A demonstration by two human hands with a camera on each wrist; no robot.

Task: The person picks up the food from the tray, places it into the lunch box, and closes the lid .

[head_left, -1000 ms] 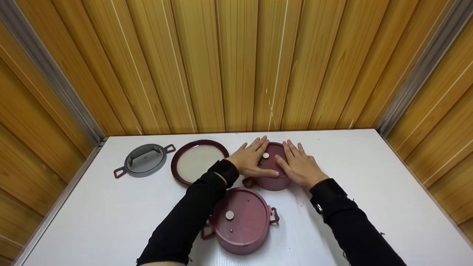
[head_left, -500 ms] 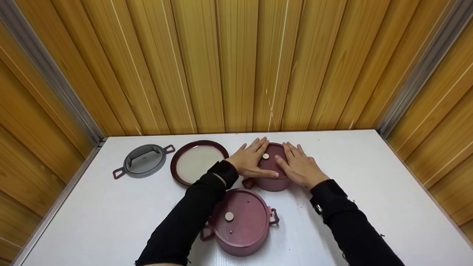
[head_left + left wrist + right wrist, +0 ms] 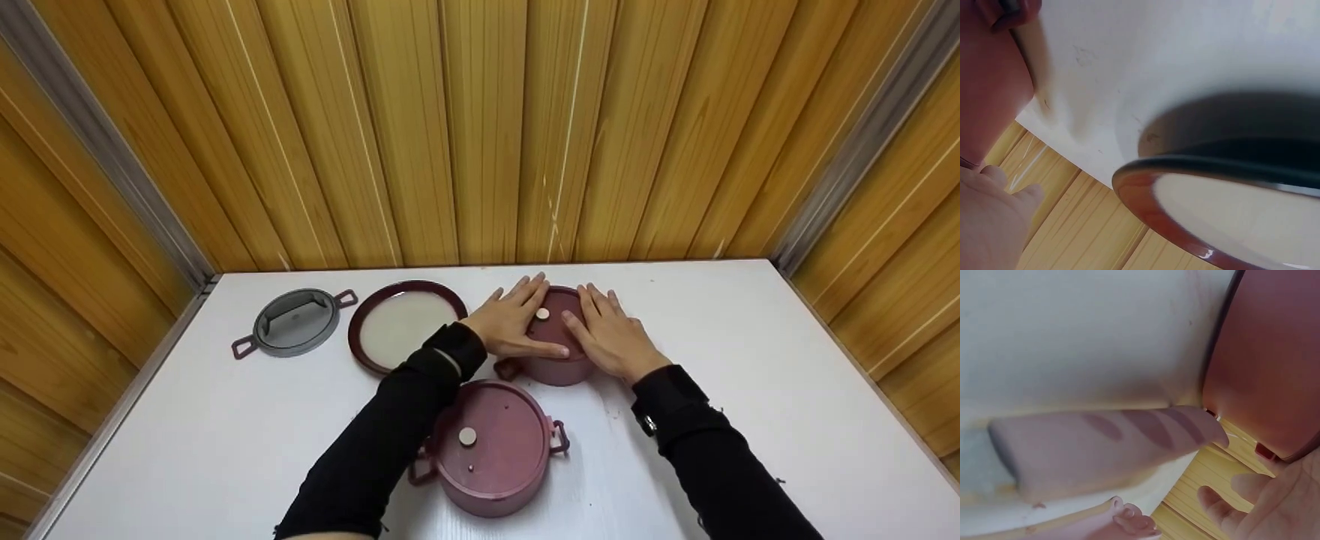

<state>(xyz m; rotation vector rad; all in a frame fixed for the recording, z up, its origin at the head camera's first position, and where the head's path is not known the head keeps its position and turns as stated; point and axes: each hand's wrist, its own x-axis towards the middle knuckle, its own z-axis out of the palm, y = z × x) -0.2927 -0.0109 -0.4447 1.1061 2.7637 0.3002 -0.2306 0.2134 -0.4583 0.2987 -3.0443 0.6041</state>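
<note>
Both hands lie on a small dark pink pot (image 3: pixel 559 373) at the back of the table, one on either side of its lid. My left hand (image 3: pixel 517 322) has its fingers stretched along the lid's left edge, thumb laid across the front. Straight fingers of my right hand (image 3: pixel 615 341) rest along the right edge, with the thumb over the lid. A pale round knob (image 3: pixel 542 314) shows between them. In the left wrist view the pot's wall (image 3: pixel 994 90) is beside the left hand (image 3: pixel 991 219). The right wrist view shows the wall (image 3: pixel 1269 354) above the right hand (image 3: pixel 1280 500).
A larger pink lidded pot (image 3: pixel 495 450) stands in front, partly under the left forearm. A dark-rimmed cream plate (image 3: pixel 361 352) is left of the hands; farther left lies a grey two-handled lid (image 3: pixel 296 326). A pink striped shape (image 3: pixel 1100 450) appears in the right wrist view.
</note>
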